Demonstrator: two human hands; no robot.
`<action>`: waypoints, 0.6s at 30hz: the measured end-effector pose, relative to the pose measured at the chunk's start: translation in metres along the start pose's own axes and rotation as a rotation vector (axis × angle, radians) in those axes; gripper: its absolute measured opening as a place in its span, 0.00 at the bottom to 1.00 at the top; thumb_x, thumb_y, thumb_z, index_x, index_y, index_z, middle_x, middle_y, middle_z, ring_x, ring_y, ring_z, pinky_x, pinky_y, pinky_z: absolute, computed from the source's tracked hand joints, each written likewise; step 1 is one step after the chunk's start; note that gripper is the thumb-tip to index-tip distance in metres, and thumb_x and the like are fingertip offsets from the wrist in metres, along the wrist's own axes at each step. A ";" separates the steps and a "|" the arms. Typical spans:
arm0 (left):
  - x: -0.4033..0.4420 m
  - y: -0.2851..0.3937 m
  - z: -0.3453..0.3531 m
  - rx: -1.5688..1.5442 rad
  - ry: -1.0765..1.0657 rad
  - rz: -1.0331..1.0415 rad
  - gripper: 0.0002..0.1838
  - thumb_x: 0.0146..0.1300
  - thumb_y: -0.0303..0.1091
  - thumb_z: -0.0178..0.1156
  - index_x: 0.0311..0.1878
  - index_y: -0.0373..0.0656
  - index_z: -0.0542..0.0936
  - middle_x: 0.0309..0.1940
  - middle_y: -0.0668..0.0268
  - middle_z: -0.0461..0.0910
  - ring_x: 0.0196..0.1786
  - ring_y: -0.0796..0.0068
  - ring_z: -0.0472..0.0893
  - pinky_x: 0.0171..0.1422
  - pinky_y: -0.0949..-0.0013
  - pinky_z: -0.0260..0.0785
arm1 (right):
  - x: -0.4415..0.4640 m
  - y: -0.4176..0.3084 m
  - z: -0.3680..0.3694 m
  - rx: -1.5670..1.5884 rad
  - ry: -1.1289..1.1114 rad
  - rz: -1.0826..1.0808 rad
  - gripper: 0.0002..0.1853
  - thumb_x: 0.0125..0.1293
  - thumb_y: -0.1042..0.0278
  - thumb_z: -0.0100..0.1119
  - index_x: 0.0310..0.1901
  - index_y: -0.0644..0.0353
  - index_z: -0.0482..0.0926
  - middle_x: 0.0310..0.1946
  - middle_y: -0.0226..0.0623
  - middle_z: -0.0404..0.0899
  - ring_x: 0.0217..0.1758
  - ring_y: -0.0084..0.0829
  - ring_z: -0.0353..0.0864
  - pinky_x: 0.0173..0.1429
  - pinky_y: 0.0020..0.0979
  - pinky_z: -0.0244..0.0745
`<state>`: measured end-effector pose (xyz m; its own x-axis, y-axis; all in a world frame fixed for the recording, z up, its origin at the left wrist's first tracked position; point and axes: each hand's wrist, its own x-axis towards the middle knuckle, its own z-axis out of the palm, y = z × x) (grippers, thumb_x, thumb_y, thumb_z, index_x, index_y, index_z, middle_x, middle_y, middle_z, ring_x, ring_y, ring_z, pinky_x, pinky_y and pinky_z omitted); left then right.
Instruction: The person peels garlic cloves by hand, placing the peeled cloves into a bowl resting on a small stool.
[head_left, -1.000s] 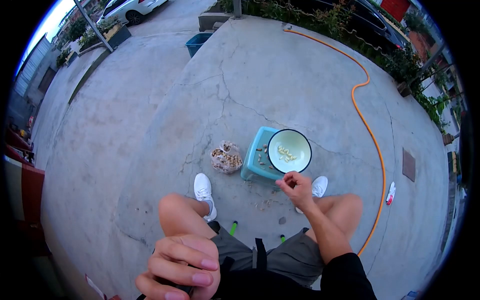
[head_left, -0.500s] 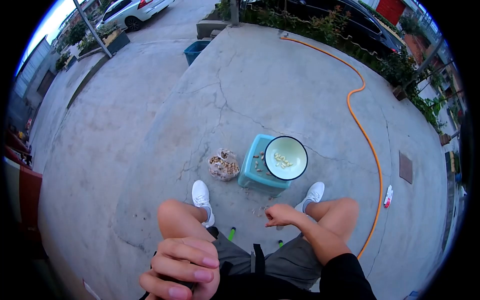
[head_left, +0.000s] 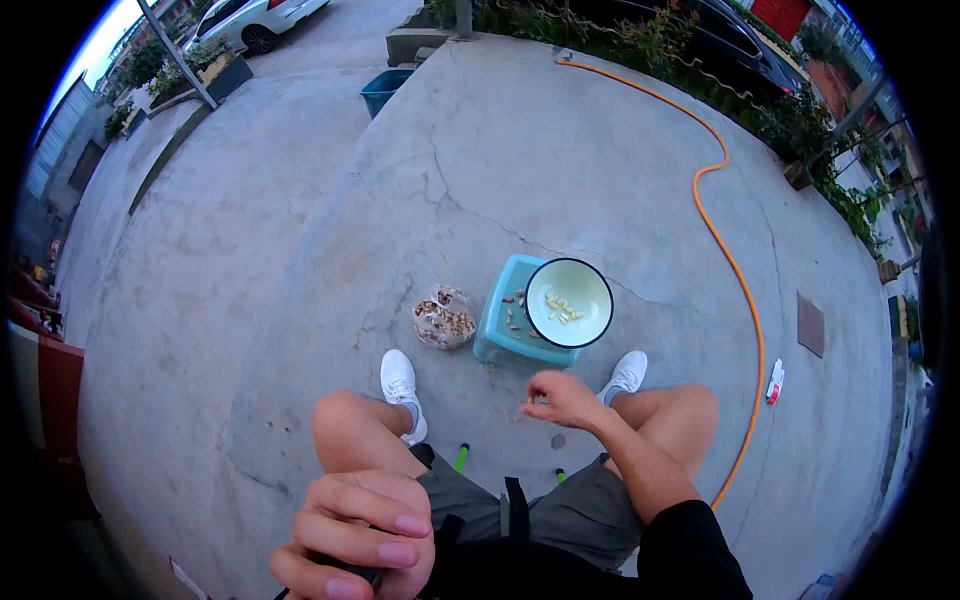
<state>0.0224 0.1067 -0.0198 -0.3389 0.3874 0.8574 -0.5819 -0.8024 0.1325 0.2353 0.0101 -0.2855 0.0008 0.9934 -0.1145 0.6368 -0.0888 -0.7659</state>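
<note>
Close to the camera, my left hand (head_left: pixel 355 535) is closed, its fingers curled round a dark object that is mostly hidden. My right hand (head_left: pixel 562 400) hangs over the ground just in front of the light-blue plastic stool (head_left: pixel 497 335). Its fingers are bent together, and what they hold, if anything, is too small to tell. On the stool's right part sits a pale enamel bowl (head_left: pixel 580 283) with a dark rim, with several pale, elongated pieces (head_left: pixel 563 309) inside. Several small brown pieces (head_left: pixel 514 318) lie on the stool top, left of the bowl.
A clear plastic bag (head_left: pixel 444 318) of small brown-and-white pieces stands left of the stool. An orange hose (head_left: pixel 741 290) curves along the right side. A blue bin (head_left: pixel 384 92) stands farther back. White shoes (head_left: pixel 398 380) flank the stool. The concrete (head_left: pixel 300 260) is cracked.
My right hand has moved slightly up towards the stool, and a dark spot on the ground below it is now uncovered. My left hand stays closed, slightly shifted left.
</note>
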 end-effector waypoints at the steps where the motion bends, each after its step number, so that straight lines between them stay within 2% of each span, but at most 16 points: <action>1: 0.000 0.000 0.001 0.014 -0.007 0.008 0.26 0.74 0.56 0.45 0.66 0.51 0.68 0.48 0.58 0.71 0.33 0.61 0.74 0.26 0.60 0.72 | 0.000 -0.007 -0.007 0.002 -0.003 0.008 0.17 0.59 0.54 0.70 0.35 0.59 0.78 0.32 0.42 0.80 0.34 0.45 0.81 0.40 0.42 0.75; 3: 0.000 -0.001 0.001 0.008 -0.007 0.015 0.26 0.74 0.56 0.45 0.66 0.51 0.68 0.48 0.58 0.71 0.34 0.61 0.75 0.26 0.60 0.72 | 0.006 -0.020 -0.019 0.192 0.306 0.055 0.14 0.60 0.61 0.72 0.36 0.60 0.77 0.30 0.37 0.77 0.30 0.36 0.78 0.36 0.34 0.75; 4: 0.000 -0.002 0.001 0.005 -0.009 0.024 0.25 0.73 0.55 0.46 0.66 0.51 0.68 0.48 0.58 0.71 0.34 0.61 0.75 0.26 0.60 0.72 | 0.008 -0.020 -0.020 0.316 0.416 0.091 0.14 0.59 0.66 0.74 0.36 0.61 0.76 0.29 0.32 0.76 0.28 0.24 0.76 0.33 0.26 0.73; 5: 0.000 -0.001 0.000 0.005 -0.010 0.024 0.25 0.73 0.55 0.46 0.66 0.51 0.68 0.48 0.58 0.71 0.34 0.61 0.75 0.26 0.60 0.72 | 0.009 -0.021 -0.021 0.318 0.415 0.091 0.14 0.59 0.66 0.74 0.36 0.61 0.76 0.29 0.32 0.76 0.28 0.24 0.76 0.33 0.26 0.73; 7: 0.000 0.001 0.000 0.009 -0.017 -0.007 0.25 0.73 0.55 0.46 0.66 0.52 0.68 0.48 0.58 0.71 0.35 0.61 0.75 0.27 0.60 0.72 | 0.009 -0.021 -0.023 0.367 0.615 0.223 0.14 0.59 0.67 0.74 0.37 0.62 0.76 0.28 0.30 0.77 0.27 0.20 0.75 0.31 0.24 0.72; 9: 0.000 0.001 -0.001 0.006 -0.014 -0.001 0.25 0.74 0.56 0.45 0.65 0.52 0.68 0.48 0.58 0.71 0.35 0.61 0.75 0.27 0.60 0.72 | 0.009 -0.015 -0.019 0.418 0.633 0.236 0.14 0.59 0.67 0.74 0.36 0.61 0.76 0.28 0.28 0.77 0.27 0.17 0.74 0.31 0.22 0.71; 12: -0.001 0.000 -0.002 -0.016 -0.010 0.004 0.26 0.74 0.57 0.43 0.66 0.52 0.68 0.48 0.58 0.71 0.35 0.61 0.75 0.27 0.59 0.72 | 0.006 -0.017 -0.012 0.407 0.544 0.270 0.16 0.58 0.65 0.76 0.36 0.61 0.76 0.27 0.29 0.76 0.26 0.17 0.73 0.31 0.23 0.71; 14: 0.000 0.001 -0.003 -0.040 -0.008 0.008 0.27 0.74 0.58 0.43 0.66 0.52 0.68 0.48 0.58 0.71 0.34 0.60 0.75 0.27 0.58 0.72 | 0.003 -0.022 -0.009 0.309 0.259 0.201 0.18 0.58 0.59 0.75 0.37 0.61 0.76 0.27 0.34 0.78 0.28 0.27 0.78 0.34 0.30 0.74; 15: 0.002 0.003 -0.004 -0.033 -0.034 -0.018 0.28 0.74 0.59 0.43 0.67 0.53 0.67 0.48 0.57 0.72 0.34 0.59 0.75 0.27 0.58 0.72 | 0.002 -0.021 -0.007 0.305 0.264 0.196 0.18 0.58 0.59 0.75 0.37 0.61 0.76 0.27 0.34 0.78 0.28 0.27 0.78 0.34 0.30 0.74; 17: 0.003 0.003 -0.005 -0.029 -0.060 -0.043 0.29 0.74 0.60 0.42 0.68 0.54 0.67 0.49 0.57 0.72 0.34 0.59 0.76 0.28 0.58 0.73 | 0.001 -0.016 0.001 -0.017 -0.069 0.089 0.20 0.58 0.51 0.71 0.36 0.60 0.77 0.28 0.41 0.81 0.33 0.42 0.82 0.39 0.41 0.76; 18: 0.002 0.002 -0.006 -0.022 -0.065 -0.024 0.30 0.74 0.61 0.41 0.69 0.54 0.67 0.49 0.56 0.72 0.35 0.58 0.76 0.28 0.57 0.73 | 0.000 -0.013 0.004 -0.017 -0.068 0.090 0.20 0.58 0.51 0.71 0.36 0.60 0.77 0.28 0.41 0.81 0.33 0.42 0.82 0.39 0.41 0.76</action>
<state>0.0160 0.1084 -0.0205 -0.2765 0.3753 0.8847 -0.6052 -0.7831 0.1430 0.2244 0.0113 -0.2780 0.0064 0.9743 -0.2251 0.6494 -0.1752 -0.7400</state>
